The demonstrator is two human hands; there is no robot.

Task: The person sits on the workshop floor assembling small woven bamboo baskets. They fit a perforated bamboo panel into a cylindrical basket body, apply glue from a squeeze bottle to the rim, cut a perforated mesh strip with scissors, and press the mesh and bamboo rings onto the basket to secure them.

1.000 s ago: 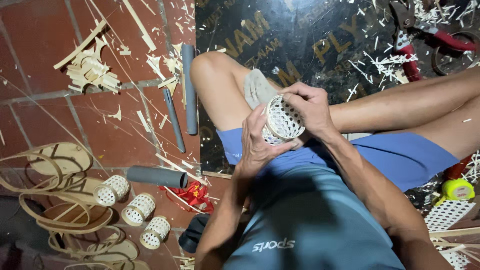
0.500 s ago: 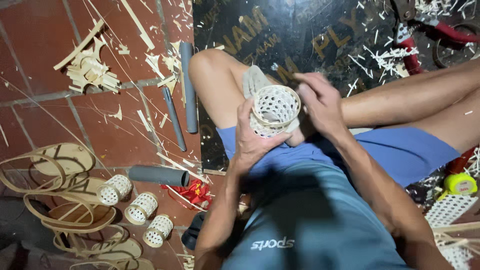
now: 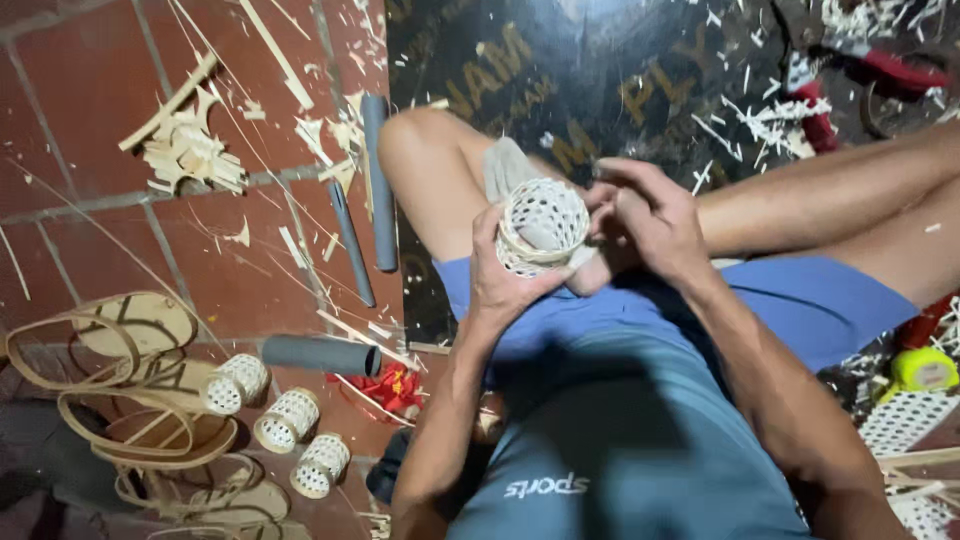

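I sit on the floor with my legs drawn up, holding a small woven bamboo cup (image 3: pixel 541 226) in front of my lap. My left hand (image 3: pixel 502 285) wraps around its lower left side, thumb up along the wall. My right hand (image 3: pixel 650 225) pinches the cup's right rim with curled fingers. A grey tube (image 3: pixel 507 165) pokes out behind the cup, seemingly inside it. The cup's open lattice end faces the camera.
Three finished woven cups (image 3: pixel 287 419) lie at lower left beside coiled bamboo strips (image 3: pixel 100 350). Grey pipes (image 3: pixel 376 180) and a short grey tube (image 3: pixel 321 354) rest on the red tiles. A black board (image 3: pixel 600 70) strewn with shavings lies ahead; a yellow tape measure (image 3: pixel 922 368) sits at right.
The cup has turned so that its lattice end faces the camera more squarely. My right hand has slid from covering the cup's top to its right rim.
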